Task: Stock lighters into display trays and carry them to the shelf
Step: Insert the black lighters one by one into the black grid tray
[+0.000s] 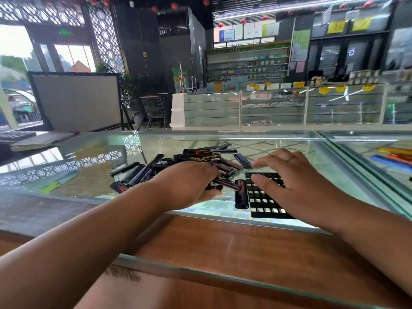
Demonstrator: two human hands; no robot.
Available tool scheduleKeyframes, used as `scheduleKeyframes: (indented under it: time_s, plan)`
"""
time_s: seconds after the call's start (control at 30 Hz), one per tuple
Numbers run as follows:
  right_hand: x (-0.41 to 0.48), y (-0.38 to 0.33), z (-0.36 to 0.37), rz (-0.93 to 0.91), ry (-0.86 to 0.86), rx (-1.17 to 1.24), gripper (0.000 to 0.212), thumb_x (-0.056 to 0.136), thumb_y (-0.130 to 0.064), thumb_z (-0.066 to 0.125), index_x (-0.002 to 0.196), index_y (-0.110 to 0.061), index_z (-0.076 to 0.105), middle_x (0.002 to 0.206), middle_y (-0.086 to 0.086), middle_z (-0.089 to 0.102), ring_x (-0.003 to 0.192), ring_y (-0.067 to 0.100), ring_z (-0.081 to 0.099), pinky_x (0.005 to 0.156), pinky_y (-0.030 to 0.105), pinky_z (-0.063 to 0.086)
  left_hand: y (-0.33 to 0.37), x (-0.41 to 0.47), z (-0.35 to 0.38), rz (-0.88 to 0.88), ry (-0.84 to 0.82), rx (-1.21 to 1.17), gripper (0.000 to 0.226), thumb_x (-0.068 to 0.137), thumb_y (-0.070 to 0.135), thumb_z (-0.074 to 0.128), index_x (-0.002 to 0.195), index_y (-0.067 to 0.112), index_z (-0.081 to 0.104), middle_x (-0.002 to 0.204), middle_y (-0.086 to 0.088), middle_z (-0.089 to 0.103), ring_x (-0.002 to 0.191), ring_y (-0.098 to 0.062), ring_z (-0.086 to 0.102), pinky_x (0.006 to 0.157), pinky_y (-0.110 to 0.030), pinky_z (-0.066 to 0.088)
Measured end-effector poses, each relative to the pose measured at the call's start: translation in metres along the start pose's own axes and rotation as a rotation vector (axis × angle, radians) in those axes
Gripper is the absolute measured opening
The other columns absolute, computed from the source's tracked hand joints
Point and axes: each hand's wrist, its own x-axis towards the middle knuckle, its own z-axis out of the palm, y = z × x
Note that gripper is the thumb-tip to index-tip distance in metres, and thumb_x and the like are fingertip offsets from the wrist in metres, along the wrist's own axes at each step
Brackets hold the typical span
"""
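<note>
A heap of dark lighters with red and gold print lies on the glass counter top. My left hand grips a bundle of several lighters at the heap's near right edge. Right of it lies a black display tray with a grid of slots, and one lighter stands at its left edge. My right hand lies over the tray with fingers straight, its fingertips reaching towards a lighter on the glass. That hand hides most of the tray's right side.
A wooden ledge runs under the glass near me. Coloured lighters lie inside the adjoining case at the right. A keyboard and papers sit at the far left. Across the aisle stand glass counters and shelves.
</note>
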Motion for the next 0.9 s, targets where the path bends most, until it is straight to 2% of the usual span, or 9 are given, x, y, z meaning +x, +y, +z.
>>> scheduleKeyframes:
  time_s: [0.1,0.23,0.37,0.47,0.7,0.8,0.9]
  plan:
    - [0.001,-0.001,0.0,0.004,-0.007,0.001,0.047,0.085,-0.06,0.035,0.125,-0.04,0.051,0.126,-0.016,0.044,0.122,0.008,0.03,0.103,0.033,0.029,-0.002,0.002,-0.004,-0.021,0.049,0.009,0.042,0.097,0.055,0.04,0.117,0.02,0.054,0.105,0.004,0.062,0.095,-0.021,0.059,0.08,-0.037,0.045]
    - [0.001,-0.001,-0.001,0.008,-0.01,0.015,0.046,0.085,-0.061,0.035,0.123,-0.041,0.051,0.127,-0.017,0.044,0.123,0.008,0.03,0.105,0.036,0.029,-0.003,0.001,-0.008,-0.027,0.109,0.074,0.037,0.096,0.055,0.042,0.111,0.025,0.057,0.104,0.009,0.064,0.091,-0.02,0.06,0.069,-0.031,0.035]
    - [0.0,0.0,-0.001,0.021,-0.012,0.022,0.045,0.085,-0.061,0.035,0.122,-0.041,0.052,0.128,-0.017,0.044,0.123,0.008,0.031,0.105,0.038,0.029,-0.004,0.0,-0.009,-0.038,0.123,0.051,0.027,0.098,0.045,0.046,0.114,0.026,0.057,0.109,0.009,0.062,0.094,-0.02,0.06,0.069,-0.029,0.033]
    - [0.0,-0.001,0.0,0.022,-0.017,0.016,0.043,0.087,-0.059,0.035,0.122,-0.041,0.052,0.128,-0.016,0.044,0.122,0.009,0.031,0.105,0.037,0.028,-0.003,0.001,-0.014,-0.074,0.159,0.005,0.025,0.099,0.039,0.046,0.117,0.021,0.052,0.11,0.006,0.059,0.091,-0.021,0.059,0.071,-0.031,0.039]
    - [-0.001,-0.001,-0.002,0.026,-0.016,0.003,0.043,0.086,-0.06,0.033,0.12,-0.043,0.052,0.125,-0.019,0.045,0.118,0.007,0.033,0.098,0.033,0.024,-0.006,0.007,-0.028,-0.206,0.258,-0.28,0.016,0.101,0.034,0.044,0.105,0.02,0.051,0.087,0.009,0.051,0.079,-0.016,0.054,0.071,-0.035,0.046]
    - [0.0,-0.002,-0.002,0.033,-0.025,-0.002,0.041,0.087,-0.059,0.033,0.119,-0.043,0.052,0.125,-0.02,0.044,0.118,0.008,0.032,0.099,0.034,0.023,-0.009,0.01,-0.033,-0.282,0.295,-0.412,0.014,0.102,0.029,0.043,0.103,0.017,0.05,0.081,0.007,0.051,0.071,-0.013,0.052,0.063,-0.026,0.043]
    - [0.001,-0.003,-0.002,0.031,-0.031,0.011,0.039,0.086,-0.06,0.033,0.117,-0.044,0.051,0.123,-0.021,0.044,0.116,0.007,0.032,0.099,0.035,0.024,-0.01,0.014,-0.04,-0.362,0.359,-0.573,0.014,0.104,0.028,0.038,0.1,0.017,0.046,0.078,0.0,0.053,0.064,-0.015,0.054,0.052,-0.023,0.045]
